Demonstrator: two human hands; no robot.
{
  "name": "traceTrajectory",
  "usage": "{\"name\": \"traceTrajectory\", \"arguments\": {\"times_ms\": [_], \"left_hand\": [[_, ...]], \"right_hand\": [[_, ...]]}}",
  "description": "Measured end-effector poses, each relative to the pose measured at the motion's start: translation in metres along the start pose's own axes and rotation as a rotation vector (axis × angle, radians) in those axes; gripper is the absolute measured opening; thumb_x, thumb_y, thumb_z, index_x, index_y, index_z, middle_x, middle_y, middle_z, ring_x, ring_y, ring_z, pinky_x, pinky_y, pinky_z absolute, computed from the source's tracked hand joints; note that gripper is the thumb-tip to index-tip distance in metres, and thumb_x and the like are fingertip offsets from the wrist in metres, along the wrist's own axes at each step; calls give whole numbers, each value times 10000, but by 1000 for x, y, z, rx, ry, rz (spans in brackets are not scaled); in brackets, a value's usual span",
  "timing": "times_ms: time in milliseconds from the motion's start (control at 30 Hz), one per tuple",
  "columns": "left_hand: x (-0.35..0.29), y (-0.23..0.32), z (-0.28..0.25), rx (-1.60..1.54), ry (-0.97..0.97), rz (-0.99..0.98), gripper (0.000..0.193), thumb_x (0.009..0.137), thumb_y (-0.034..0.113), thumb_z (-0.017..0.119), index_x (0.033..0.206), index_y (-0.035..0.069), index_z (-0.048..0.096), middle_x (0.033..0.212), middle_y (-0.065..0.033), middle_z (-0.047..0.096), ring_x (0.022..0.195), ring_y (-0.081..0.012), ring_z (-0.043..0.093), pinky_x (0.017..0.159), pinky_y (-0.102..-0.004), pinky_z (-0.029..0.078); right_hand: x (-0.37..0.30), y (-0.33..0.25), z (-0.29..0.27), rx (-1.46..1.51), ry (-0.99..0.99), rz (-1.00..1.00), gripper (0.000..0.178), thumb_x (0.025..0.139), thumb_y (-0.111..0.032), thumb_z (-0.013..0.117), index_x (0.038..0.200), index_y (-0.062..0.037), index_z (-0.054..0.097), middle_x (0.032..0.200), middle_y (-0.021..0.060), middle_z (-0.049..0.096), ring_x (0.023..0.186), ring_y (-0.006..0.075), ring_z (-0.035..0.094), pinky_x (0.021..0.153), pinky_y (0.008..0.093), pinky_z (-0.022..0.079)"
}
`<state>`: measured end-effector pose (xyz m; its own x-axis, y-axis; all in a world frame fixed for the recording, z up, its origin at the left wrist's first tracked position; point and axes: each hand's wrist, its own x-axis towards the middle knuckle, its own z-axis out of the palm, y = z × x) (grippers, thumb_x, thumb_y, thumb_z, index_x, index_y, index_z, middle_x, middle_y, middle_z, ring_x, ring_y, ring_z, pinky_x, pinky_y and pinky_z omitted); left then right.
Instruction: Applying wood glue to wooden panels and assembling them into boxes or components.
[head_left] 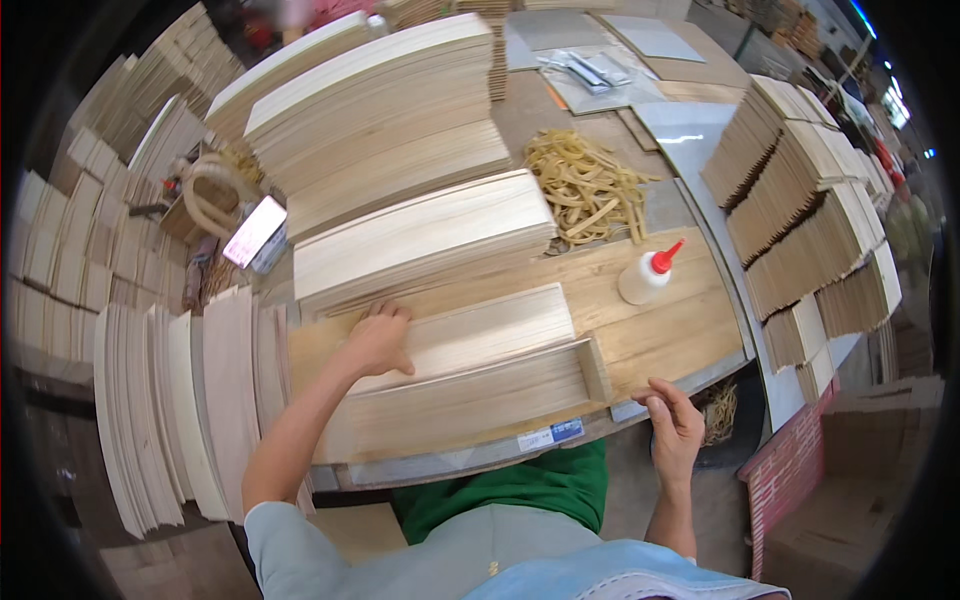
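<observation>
My left hand (380, 338) spans the left end of a pale wooden board (490, 328), its thumb on the near side and its fingers on the far side. Along the near side of that board stands a long thin wooden panel (480, 388), with a short wooden end piece (595, 368) at its right end. My right hand (674, 425) hovers at the table's front edge, right of the end piece, with thumb and index finger close together. Whatever may be between those fingertips is too small to make out.
A white glue bottle (645, 277) with a red nozzle stands on the wooden tabletop (680, 340). Behind lie tan rubber bands (585, 185) and stacked boards (430, 235). More stacks flank me at left (190, 410) and right (800, 220). A phone (255, 232) leans at the left.
</observation>
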<state>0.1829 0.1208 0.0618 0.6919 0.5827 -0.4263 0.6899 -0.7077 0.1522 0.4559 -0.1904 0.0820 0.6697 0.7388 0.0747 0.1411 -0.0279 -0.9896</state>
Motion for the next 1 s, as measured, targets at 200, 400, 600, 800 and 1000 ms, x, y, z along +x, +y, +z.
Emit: {"name": "traceTrajectory", "arguments": {"times_ms": [200,400,600,800,1000], "left_hand": [[-1,-2,0,-102,0,5,820,532,260,865,1214,-24,512,1277,-250,440,1241,-395,400,1034,-426,375],[-3,-12,-3,-317,29,-122,549,713,208,764,1172,4,542,1072,-206,599,1033,-351,570,870,-399,459],[-25,-18,-31,-485,260,107,229,840,161,627,978,-21,627,935,-178,637,892,-322,602,787,-375,466],[-115,5,-96,-365,712,157,214,850,142,606,978,-29,628,893,-163,625,836,-277,609,769,-342,464],[-205,11,-97,-936,892,-88,209,914,101,551,1068,-27,611,948,-48,642,871,-110,579,795,-239,450]], "right_hand": [[-3,-1,-6,-27,22,-16,224,901,-44,589,1090,75,604,908,99,693,844,121,629,772,244,489],[-22,-5,-18,-11,0,-9,229,921,-59,555,1115,54,602,926,94,680,865,124,613,788,247,480],[-34,-15,-15,32,20,-64,231,913,-47,573,1111,68,603,913,102,691,842,121,625,763,243,489],[-48,-30,-3,114,-29,-97,220,916,-24,561,1113,67,603,927,100,684,862,137,625,785,251,493],[-50,-43,29,55,-243,-90,234,912,-39,555,1118,64,597,948,139,690,903,178,645,839,287,493]]}}
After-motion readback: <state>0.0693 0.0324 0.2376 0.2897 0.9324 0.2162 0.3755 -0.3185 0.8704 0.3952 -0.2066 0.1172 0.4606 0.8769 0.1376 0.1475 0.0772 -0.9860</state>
